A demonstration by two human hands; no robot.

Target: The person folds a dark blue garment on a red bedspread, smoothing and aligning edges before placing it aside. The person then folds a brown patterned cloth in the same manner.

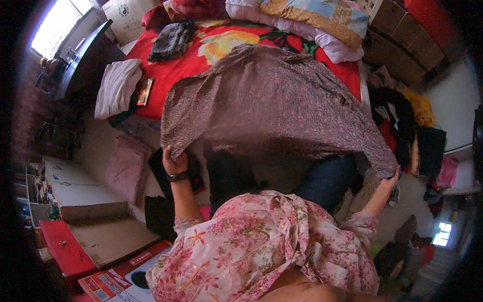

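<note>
A wide patterned cloth [264, 102], brownish with small pinkish specks, is stretched between my two hands. Its far part lies over the red floral blanket [158, 73] on the bed, and its near edge hangs above my legs. At the left, my left hand [174, 160], with a dark band on the wrist, grips one near corner. My right hand [390, 179] holds the opposite corner, far out to the right. To the left on the bed are a folded dark grey fuzzy cloth [171, 40], a folded white garment [119, 87] and a small flat printed item [145, 91].
Quilts [317, 19] are piled along the bed's far side. A dark desk [81, 56] stands at the far left under a window. Left of me are a pink cushion [127, 170], a cardboard box [109, 236] and a printed carton [124, 277]. Dark clothes [392, 113] heap at the right.
</note>
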